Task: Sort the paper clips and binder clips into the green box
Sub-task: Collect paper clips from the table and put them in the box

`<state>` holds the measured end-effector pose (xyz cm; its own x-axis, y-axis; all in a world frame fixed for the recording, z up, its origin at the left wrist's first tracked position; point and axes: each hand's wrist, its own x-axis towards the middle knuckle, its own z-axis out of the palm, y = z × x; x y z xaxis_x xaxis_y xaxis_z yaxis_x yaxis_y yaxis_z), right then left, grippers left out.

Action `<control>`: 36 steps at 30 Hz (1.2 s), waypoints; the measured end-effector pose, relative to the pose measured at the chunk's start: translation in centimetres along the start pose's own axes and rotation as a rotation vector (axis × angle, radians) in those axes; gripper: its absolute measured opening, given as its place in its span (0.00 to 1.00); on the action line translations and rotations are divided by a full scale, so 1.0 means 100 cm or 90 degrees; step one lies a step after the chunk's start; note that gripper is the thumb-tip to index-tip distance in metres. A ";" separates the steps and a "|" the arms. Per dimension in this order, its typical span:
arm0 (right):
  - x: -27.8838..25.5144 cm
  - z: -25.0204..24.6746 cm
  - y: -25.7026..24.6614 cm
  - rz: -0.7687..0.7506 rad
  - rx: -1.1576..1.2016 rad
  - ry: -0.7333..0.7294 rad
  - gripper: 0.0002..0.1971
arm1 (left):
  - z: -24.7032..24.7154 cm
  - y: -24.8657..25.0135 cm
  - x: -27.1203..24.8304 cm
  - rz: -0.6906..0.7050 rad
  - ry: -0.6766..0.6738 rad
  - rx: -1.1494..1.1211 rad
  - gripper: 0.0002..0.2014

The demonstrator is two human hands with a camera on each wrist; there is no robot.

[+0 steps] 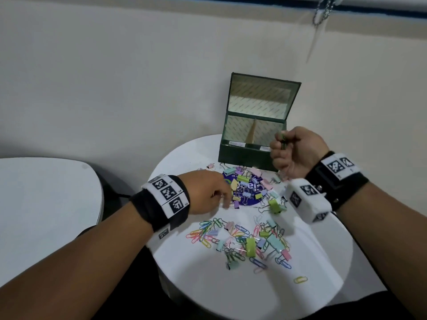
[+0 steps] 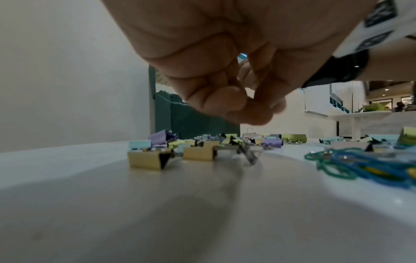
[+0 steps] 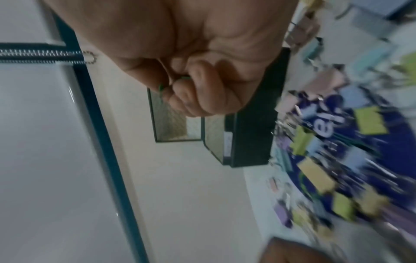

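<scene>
The green box (image 1: 242, 155) stands open at the back of the round white table (image 1: 231, 285), lid up, with a divider making two compartments. My right hand (image 1: 280, 143) hovers at the box's front right corner and pinches a green paper clip (image 1: 283, 140) (image 3: 161, 89). My left hand (image 1: 223, 199) is low over the binder clips (image 1: 247, 185) on a purple disc (image 1: 248, 202). Its fingertips (image 2: 247, 106) are pinched together, and a light blue bit (image 2: 242, 56) shows inside the curled fingers. Mixed paper clips (image 1: 208, 232) and binder clips lie nearer me.
A lone yellow paper clip (image 1: 300, 279) lies near the table's front right edge. A second white table (image 1: 46, 192) stands to the left across a dark gap. The wall is right behind the box, and a blind cord (image 1: 321, 12) hangs at the upper right.
</scene>
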<state>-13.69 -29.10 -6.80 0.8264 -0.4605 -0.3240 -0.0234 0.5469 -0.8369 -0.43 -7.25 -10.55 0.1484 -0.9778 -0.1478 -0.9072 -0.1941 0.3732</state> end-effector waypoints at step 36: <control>-0.109 -0.056 0.074 -0.045 -1.165 -0.130 0.26 | 0.005 -0.006 -0.007 -0.068 0.082 0.030 0.05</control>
<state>-26.08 -23.97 -11.93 0.8969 -0.2878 -0.3358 -0.3832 -0.8848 -0.2651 -0.22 -6.40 -11.09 0.2912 -0.9545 -0.0645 -0.9005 -0.2963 0.3182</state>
